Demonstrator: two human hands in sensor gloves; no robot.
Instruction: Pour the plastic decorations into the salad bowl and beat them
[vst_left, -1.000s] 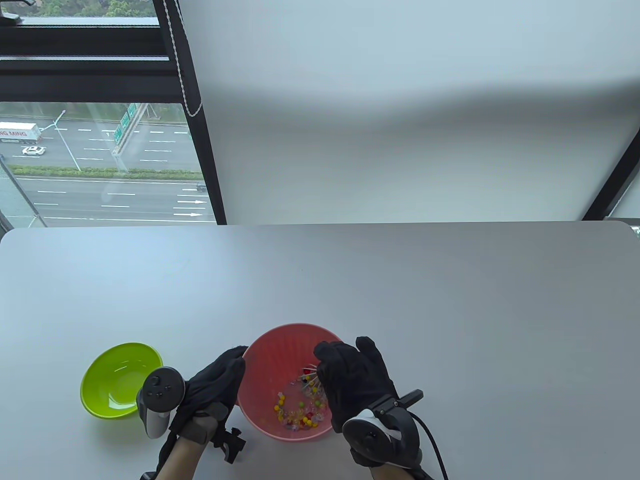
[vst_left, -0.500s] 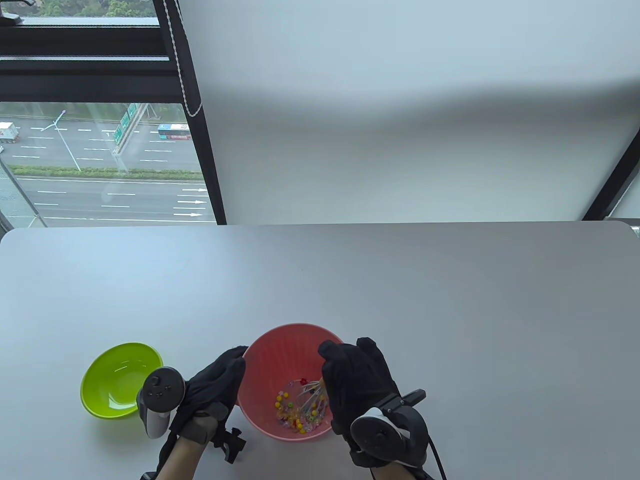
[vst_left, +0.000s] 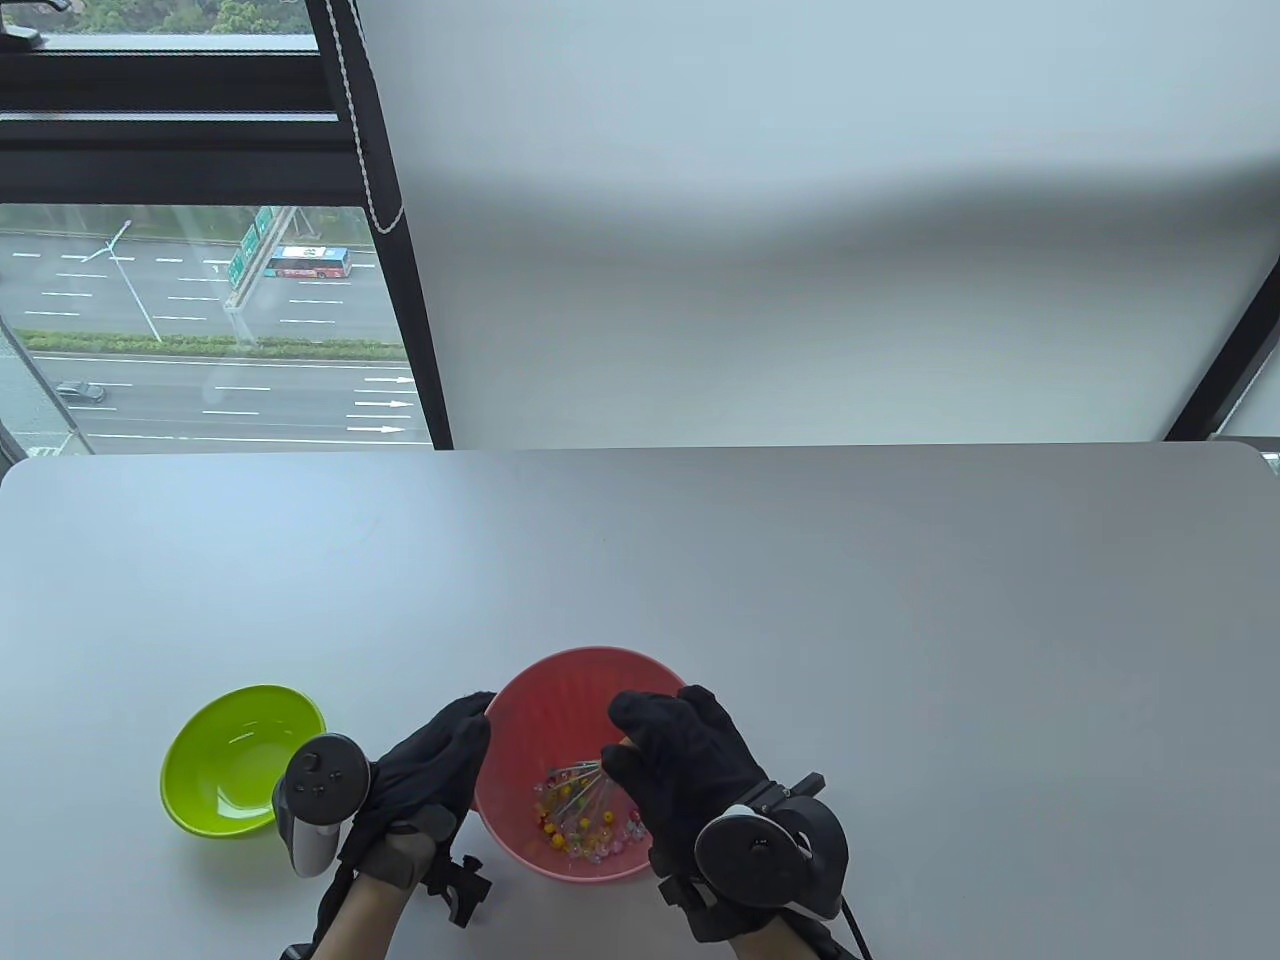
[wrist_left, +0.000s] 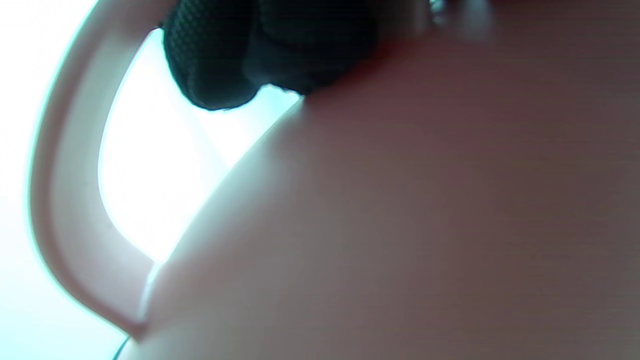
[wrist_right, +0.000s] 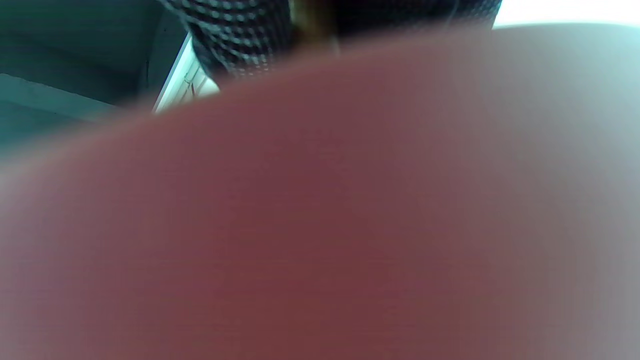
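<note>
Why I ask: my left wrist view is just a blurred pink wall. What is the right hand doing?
Observer: The right hand grips a wire whisk, its loops down among the plastic decorations in the salad bowl.
Operator: And my left hand?
Observer: The left hand rests against the salad bowl's outer left side.
Operator: Anything else nearby?
Observer: A green bowl sits beyond the left hand, apart from the salad bowl.
</note>
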